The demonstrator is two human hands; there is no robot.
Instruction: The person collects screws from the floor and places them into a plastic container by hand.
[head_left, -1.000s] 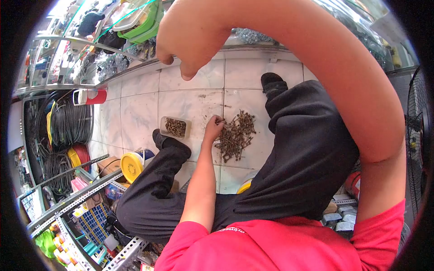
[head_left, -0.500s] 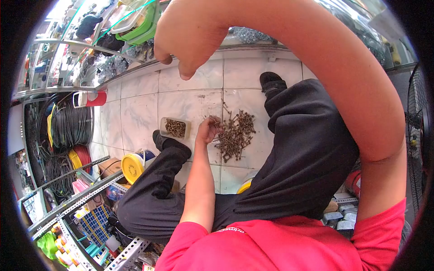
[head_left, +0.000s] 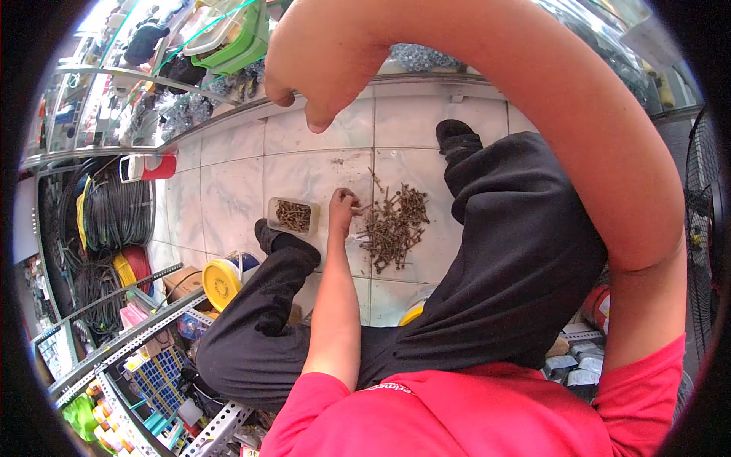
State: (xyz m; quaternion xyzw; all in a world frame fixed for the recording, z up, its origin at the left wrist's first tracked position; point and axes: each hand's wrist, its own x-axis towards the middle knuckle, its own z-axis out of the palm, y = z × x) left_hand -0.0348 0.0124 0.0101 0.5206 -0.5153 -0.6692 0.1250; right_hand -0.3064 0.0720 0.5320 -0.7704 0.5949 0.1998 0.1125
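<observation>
Low over the floor, my left hand (head_left: 343,210) is closed in a pinch at the left edge of a loose pile of brownish screws (head_left: 397,226). A thin screw appears to stick out from its fingertips toward the pile. To the left of this hand stands a small clear plastic tub (head_left: 314,215), partly filled with similar screws (head_left: 293,215). My right hand (head_left: 324,65) hangs loosely bent, close to the camera and high in view. Two of its fingertips show apart, and I see nothing held in it.
White tiles (head_left: 301,171) form the floor between my legs. A glass display case (head_left: 114,76) runs along the far side. Coiled black cable (head_left: 118,213), a yellow-lidded bucket (head_left: 221,284) and a metal rack (head_left: 129,346) stand at left. A fan (head_left: 700,206) is at right.
My left hand has drawn back slightly left and up from the pile, and its fingers have closed. My right hand has shifted slightly in view; the tub stays put.
</observation>
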